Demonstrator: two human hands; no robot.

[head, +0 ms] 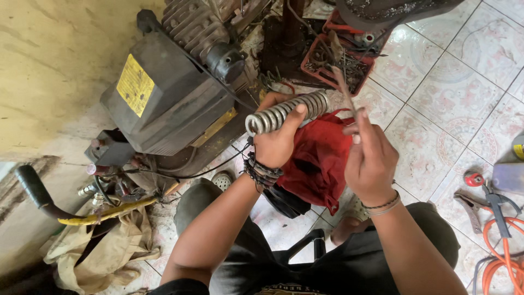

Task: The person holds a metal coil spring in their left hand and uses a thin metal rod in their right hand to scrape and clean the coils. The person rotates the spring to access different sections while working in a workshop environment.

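My left hand (277, 143) grips a thick grey coil spring (286, 112), held roughly level at chest height. My right hand (371, 158) is closed on a thin metal rod (343, 84) that slants up and to the left, its lower end pinched between thumb and fingers. The rod's shaft passes just right of the spring's end. A red cloth (319, 158) lies under both hands, on my lap or the floor. Both wrists wear bracelets.
A dark grey engine unit (164, 98) with cooling fins and a yellow label stands at the left. A red tray (341, 63) of small metal parts sits behind. Orange hose (499, 257) and clamps lie at the right on the patterned tiles. Beige cloth (103, 246) is piled at lower left.
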